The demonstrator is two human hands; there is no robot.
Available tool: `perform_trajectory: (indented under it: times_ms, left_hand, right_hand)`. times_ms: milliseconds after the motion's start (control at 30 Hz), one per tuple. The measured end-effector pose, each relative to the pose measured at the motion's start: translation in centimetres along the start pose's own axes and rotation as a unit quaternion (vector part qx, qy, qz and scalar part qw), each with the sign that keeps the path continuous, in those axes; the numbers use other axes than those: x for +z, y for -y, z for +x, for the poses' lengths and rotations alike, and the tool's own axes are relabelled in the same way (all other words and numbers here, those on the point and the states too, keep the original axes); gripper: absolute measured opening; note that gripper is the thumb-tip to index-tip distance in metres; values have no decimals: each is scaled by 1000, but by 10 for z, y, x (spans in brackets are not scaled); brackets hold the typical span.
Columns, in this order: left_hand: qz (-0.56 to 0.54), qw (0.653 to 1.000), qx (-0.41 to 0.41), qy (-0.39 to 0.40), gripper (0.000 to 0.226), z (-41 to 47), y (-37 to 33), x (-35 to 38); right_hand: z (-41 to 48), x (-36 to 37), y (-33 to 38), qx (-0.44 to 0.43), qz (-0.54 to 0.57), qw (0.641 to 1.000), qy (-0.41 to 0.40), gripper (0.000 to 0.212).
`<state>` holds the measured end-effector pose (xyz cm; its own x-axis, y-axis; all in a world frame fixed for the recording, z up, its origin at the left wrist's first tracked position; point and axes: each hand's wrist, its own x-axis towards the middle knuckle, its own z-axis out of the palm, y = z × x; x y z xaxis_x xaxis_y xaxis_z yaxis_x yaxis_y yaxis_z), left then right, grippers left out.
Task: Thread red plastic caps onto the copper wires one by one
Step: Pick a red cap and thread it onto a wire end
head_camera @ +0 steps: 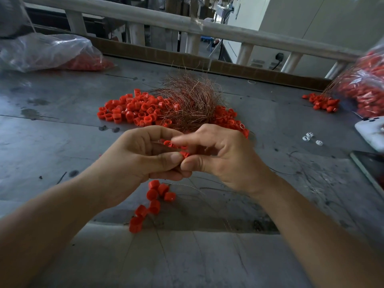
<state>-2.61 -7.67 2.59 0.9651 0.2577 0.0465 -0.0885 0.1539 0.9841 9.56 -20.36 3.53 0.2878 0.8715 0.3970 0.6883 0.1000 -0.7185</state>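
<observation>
At the lower centre of the frame, a string of threaded caps [152,201] is seen hanging below the hands onto the tabletop [62,125]. Its long axis runs from the lower left up towards the hands, nearly upright in the frame. A thin copper wire [187,186] is seen leaving its top end and curving off to the right.

Just above, the left hand [143,161] and right hand [224,156] are held together at the centre. A red cap [184,154] is pinched between the two thumbs and the curled fingers behind them, so both hands are clenched on it (which way its open end faces cannot be told). More red is glimpsed higher up between the left fingers [169,144], and the right forefinger is blurred.

Beyond the hands, a loose cap pile [133,110] is spread across the middle of the frame. A copper wire bundle [187,102] lies on it, its strands fanned up and away from the hands.

At the right edge lie a dark flat device [372,169], a white device [372,132], some small white pieces [309,138] and a smaller cap heap [321,102]. A filled bag [367,86] is seen behind that heap.

At the upper left a clear plastic bag [47,51] holding caps is slumped. A cardboard strip [166,57] and a pale railing [207,28] close off the far edge.
</observation>
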Motion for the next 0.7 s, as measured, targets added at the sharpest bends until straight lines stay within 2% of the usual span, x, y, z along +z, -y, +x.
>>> perform_trajectory:
  times_ms: [67,167,267,500,700]
  left_hand:
    - [-9,1000,-4,6,42,0,1,-2]
    - [-41,999,-4,25,59,0,1,-1]
    - [5,999,25,24,73,-1,1,3]
    - [38,995,90,6,60,-5,2,9]
    - [16,997,69,34,60,-5,0,7]
  right_hand:
    - [1,-1,1,-5,-21,999,32,29]
    - [0,0,1,-30,-67,997,31,20]
    - [0,1,2,-40,-110,993,29,16]
    - [-3,9,9,-58,-128,990,-11,8]
    - [-4,8,7,-45,-103,994,-6,10]
